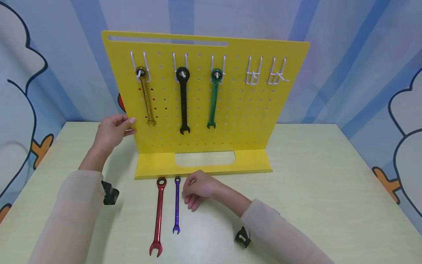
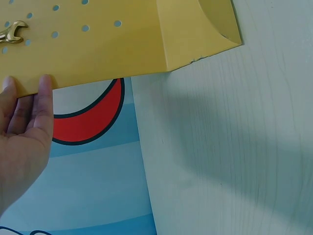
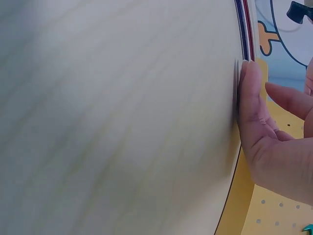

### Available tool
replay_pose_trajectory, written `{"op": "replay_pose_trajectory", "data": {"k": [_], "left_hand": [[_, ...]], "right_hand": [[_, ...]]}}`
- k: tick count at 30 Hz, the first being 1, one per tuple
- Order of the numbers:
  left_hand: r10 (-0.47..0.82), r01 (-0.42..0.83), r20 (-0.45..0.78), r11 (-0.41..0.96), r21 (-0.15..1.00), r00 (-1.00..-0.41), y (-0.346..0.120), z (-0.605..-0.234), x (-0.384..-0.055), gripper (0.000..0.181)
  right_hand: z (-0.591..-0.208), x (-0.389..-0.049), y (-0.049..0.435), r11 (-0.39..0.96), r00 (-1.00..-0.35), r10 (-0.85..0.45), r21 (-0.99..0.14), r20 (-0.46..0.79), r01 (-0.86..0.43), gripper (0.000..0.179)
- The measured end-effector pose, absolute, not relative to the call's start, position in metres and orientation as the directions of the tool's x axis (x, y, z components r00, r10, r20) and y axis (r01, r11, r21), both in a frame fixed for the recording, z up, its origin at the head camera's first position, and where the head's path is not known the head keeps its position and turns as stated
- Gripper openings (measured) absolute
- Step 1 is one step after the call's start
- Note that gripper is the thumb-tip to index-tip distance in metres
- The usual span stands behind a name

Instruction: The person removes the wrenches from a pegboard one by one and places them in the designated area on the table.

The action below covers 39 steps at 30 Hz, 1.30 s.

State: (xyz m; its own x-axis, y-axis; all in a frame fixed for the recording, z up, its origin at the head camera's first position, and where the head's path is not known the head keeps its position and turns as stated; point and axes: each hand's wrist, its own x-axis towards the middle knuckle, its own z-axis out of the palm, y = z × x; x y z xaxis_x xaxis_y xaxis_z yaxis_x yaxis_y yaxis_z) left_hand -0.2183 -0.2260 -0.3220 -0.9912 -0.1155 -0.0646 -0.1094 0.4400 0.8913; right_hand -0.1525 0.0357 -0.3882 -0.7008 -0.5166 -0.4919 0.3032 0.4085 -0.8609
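My left hand [image 1: 113, 131] grips the left edge of an upright yellow pegboard [image 1: 237, 121], thumb at the front and fingers around the edge. In the left wrist view its fingertips [image 2: 45, 81] show on that edge. Just right of a small purple combination wrench [image 1: 177, 205], my right hand [image 1: 202, 189] is low over the table, fingers loosely bent and holding nothing. A longer red combination wrench [image 1: 159, 216] lies left of the purple one, both with ring ends toward the board. In the right wrist view the two wrenches appear beyond the right fingertips [image 3: 249, 66].
On white hooks hang a gold wrench [image 1: 147, 101], a black wrench [image 1: 183, 101] and a green wrench [image 1: 214, 97]. Two further hooks [image 1: 253, 75] are at the board's right. The yellow base [image 1: 155, 167] rests on the pale table [image 1: 316, 198], before a cartoon backdrop [image 1: 329, 80].
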Motion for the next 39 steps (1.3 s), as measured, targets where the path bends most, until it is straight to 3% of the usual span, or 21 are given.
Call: {"op": "replay_pose_trajectory", "data": {"k": [3, 9, 14, 30, 39], "left_hand": [[-0.111, -0.103, -0.063, 0.409, 0.907, -0.992, -0.237, -0.339, -0.232, 0.043], [-0.147, -0.074, -0.022, 0.36, 0.93, -0.989, -0.275, -0.41, -0.286, 0.05], [-0.15, -0.039, 0.019, 0.372, 0.927, -0.989, -0.288, -0.435, -0.305, 0.052], [-0.146, -0.04, 0.015, 0.368, 0.929, -0.989, -0.288, -0.434, -0.303, 0.052], [-0.115, -0.109, -0.075, 0.327, 0.939, -0.99, -0.262, -0.378, -0.264, 0.042]], "right_hand": [[-0.387, -0.154, 0.038, 0.41, -0.701, -0.52, -0.863, -0.487, 0.295, 0.004], [-0.383, -0.157, 0.042, 0.398, -0.703, -0.529, -0.871, -0.475, 0.289, 0.004], [-0.378, -0.16, 0.046, 0.396, -0.712, -0.537, -0.88, -0.454, 0.262, 0.005], [-0.369, -0.171, 0.057, 0.441, -0.756, -0.507, -0.878, -0.415, 0.186, 0.006], [-0.367, -0.176, 0.062, 0.461, -0.77, -0.507, -0.877, -0.387, 0.137, 0.007]]}}
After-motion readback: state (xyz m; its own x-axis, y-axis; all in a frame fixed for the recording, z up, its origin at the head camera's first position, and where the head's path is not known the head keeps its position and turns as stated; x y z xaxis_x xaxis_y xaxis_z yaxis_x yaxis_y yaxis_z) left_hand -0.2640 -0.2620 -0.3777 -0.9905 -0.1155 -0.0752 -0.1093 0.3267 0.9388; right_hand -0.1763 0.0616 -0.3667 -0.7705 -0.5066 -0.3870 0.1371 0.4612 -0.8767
